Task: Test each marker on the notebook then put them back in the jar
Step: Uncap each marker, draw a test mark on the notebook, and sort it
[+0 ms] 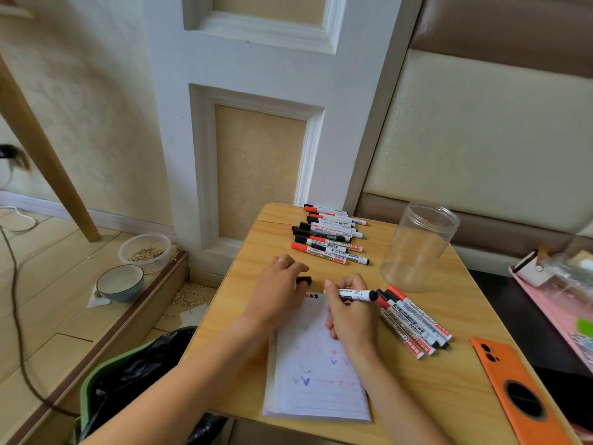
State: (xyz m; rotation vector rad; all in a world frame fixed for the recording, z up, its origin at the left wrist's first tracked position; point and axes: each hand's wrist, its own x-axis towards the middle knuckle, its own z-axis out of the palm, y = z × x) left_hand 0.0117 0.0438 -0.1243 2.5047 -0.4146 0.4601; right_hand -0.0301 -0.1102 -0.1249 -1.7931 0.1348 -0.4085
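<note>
A lined notebook [316, 377] lies on the wooden table [426, 374], with faint red and blue marks on its page. My right hand [351, 311] grips an uncapped black marker [359, 295], its tip at the top edge of the page. My left hand [277, 292] rests at the notebook's upper left and pinches the black cap [304, 280]. Several markers [330, 234] lie in a row at the table's far edge. Another group of markers [414, 319] lies right of the notebook. An empty clear plastic jar [418, 247] stands upright at the back right.
An orange phone [519, 390] lies at the table's right front. A pink tray [555, 303] with items sits further right. Left of the table are a green bin with a black bag [128, 374], a bowl [120, 282] and a clear tub [146, 250] on the floor.
</note>
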